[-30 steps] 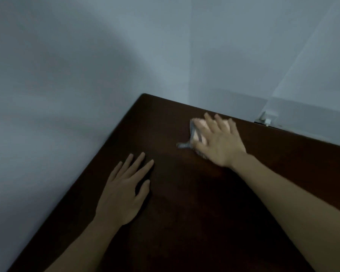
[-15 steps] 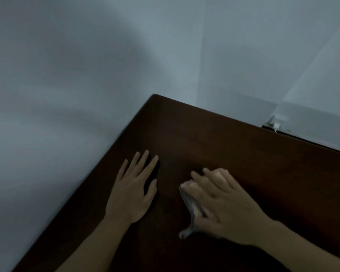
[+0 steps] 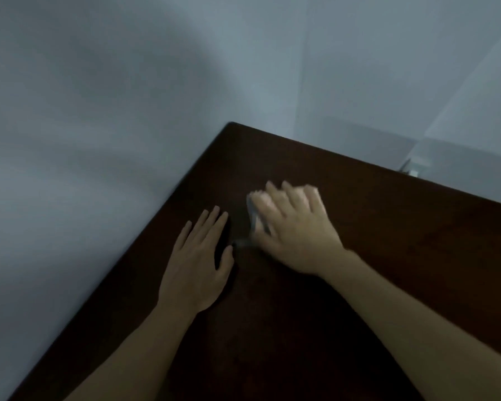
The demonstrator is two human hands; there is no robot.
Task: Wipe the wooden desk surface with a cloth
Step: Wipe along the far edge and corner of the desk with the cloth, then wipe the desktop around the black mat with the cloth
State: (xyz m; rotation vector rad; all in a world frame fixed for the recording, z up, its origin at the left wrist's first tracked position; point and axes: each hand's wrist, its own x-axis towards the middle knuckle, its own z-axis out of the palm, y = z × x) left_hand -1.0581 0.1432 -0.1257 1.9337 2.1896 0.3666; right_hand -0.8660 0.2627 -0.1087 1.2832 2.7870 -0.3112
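The right hand (image 3: 295, 230) presses a small pale cloth (image 3: 255, 218) flat against the dark wooden tabletop (image 3: 388, 241). Its fingers lie over the cloth, slightly bent, with the thumb at the cloth's near edge — a hold that likely keeps the cloth spread and under pressure during a stroke. The hand is blurred, so the exact finger contact cannot be told. Only the left edge of the cloth and a short trailing corner show beside the hand.

The left hand (image 3: 200, 261) rests palm-down on the tabletop, fingers straight and together, holding nothing. It lies just left of the cloth, near the tabletop's left edge — probably as a brace for the body.

The cloth sits in the far-left part of the tabletop, short of the far corner (image 3: 232, 125). The tabletop fits into a corner of plain grey-white walls (image 3: 128, 111). A small pale fitting (image 3: 408, 167), too small to identify, shows beyond the far edge at right.
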